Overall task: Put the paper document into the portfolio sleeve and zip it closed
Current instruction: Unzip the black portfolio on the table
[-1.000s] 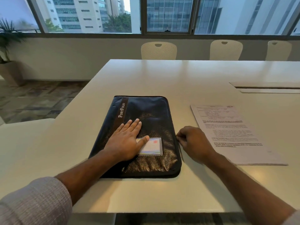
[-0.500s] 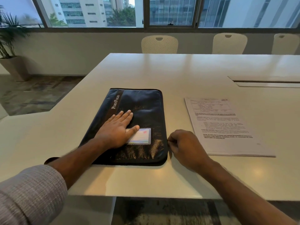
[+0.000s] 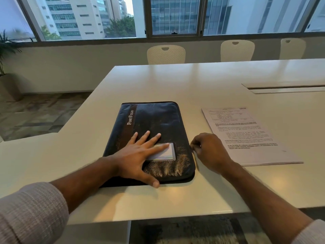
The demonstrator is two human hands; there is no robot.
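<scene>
Lying flat on the white table (image 3: pixel 175 81), the dark portfolio sleeve (image 3: pixel 154 124) sits closed near the front edge, its lettered stripe along the left side and a small card window (image 3: pixel 163 152) toward the near end. The paper document (image 3: pixel 246 134), a thin stapled or stacked set of printed sheets, rests just to the right of the sleeve, apart from it and not yet inserted. The left hand (image 3: pixel 139 155) presses palm-down on the sleeve with fingers spread and straight, the thumb reaching over the near edge; this pose probably pins the sleeve against the pull of the zipper. The right hand (image 3: pixel 209 152) sits at the sleeve's right edge, fingers curled and tips drawn together as if pinching a zipper pull, though the pull itself is too small to make out. Both forearms extend forward from the near table edge, converging on the sleeve. Opening the zipper appears to be the step in hand. Pale chairs (image 3: pixel 166 53) stand beyond the far edge.
</scene>
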